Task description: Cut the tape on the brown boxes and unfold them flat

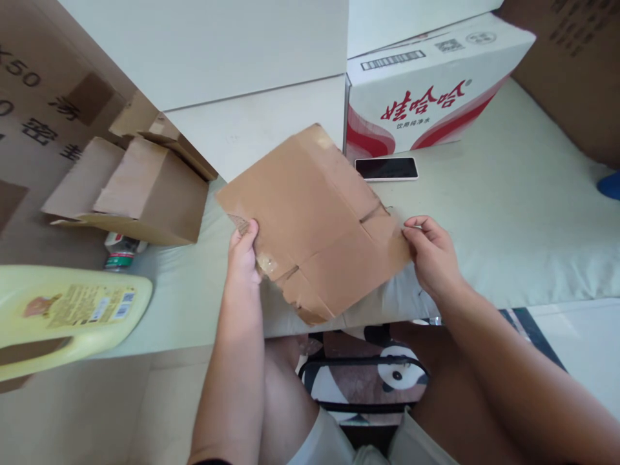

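Observation:
A flattened piece of brown cardboard (310, 213) is held tilted over a pale padded surface. It has creases, two short slits and torn edges, with bits of clear tape near its lower left side. My left hand (243, 252) grips its left edge, thumb on top and the other fingers hidden beneath. At the right corner, my right hand (431, 252) is closed, thumb and forefinger pinching the cardboard's edge. A black-screened phone (386, 168) lies on the pale surface just behind the cardboard.
Behind stand white boxes (256, 123) and a red-and-white carton (426, 97). On the left are open brown boxes (159, 187), a bottle with a green label (119, 253) and a yellow jug (72, 316). Below, a panda-patterned item (363, 381) sits between the knees.

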